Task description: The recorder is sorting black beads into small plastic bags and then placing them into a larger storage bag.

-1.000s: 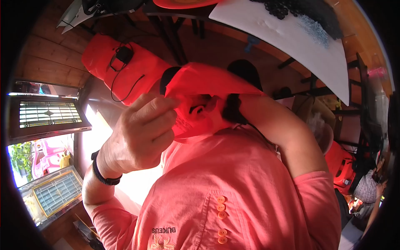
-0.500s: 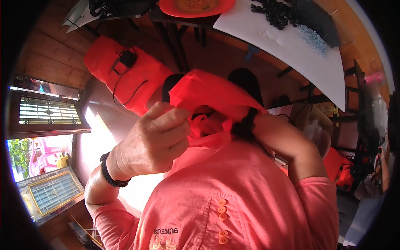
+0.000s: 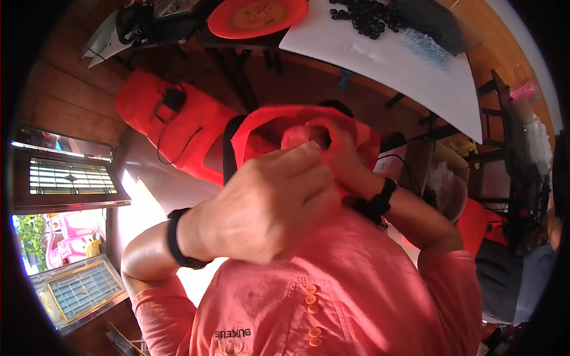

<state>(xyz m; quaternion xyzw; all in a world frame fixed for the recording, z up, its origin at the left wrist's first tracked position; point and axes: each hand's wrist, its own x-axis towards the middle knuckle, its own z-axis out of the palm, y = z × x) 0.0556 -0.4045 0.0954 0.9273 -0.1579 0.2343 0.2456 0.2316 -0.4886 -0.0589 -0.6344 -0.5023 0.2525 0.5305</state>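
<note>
A red plastic bag [image 3: 252, 127] rests on my lap with its mouth spread toward me. My left hand [image 3: 273, 204], smeared by motion, is closed across the bag's near side. Its fingertips meet a crumpled pinkish-red piece of thin plastic [image 3: 293, 136] in the mouth, which it appears to pinch. My right hand [image 3: 344, 154] reaches in from the right, fingers curled just inside the mouth beside that plastic. What the right fingers hold is hidden. The bag's depth is dark, and its contents cannot be made out.
Ahead stands a white tabletop [image 3: 380, 71] with black beads [image 3: 365, 18] and pale blue bits [image 3: 424, 47]. A round red tray [image 3: 258, 18] is left of it. A red plastic-covered seat [image 3: 190, 142] bears a black adapter with cable [image 3: 173, 99]. A cardboard box [image 3: 442, 155] stands right.
My left hand has moved right, across the bag's mouth. The right hand has drawn up from inside the bag, showing its fingers and wristband. The bag's mouth now stands wider.
</note>
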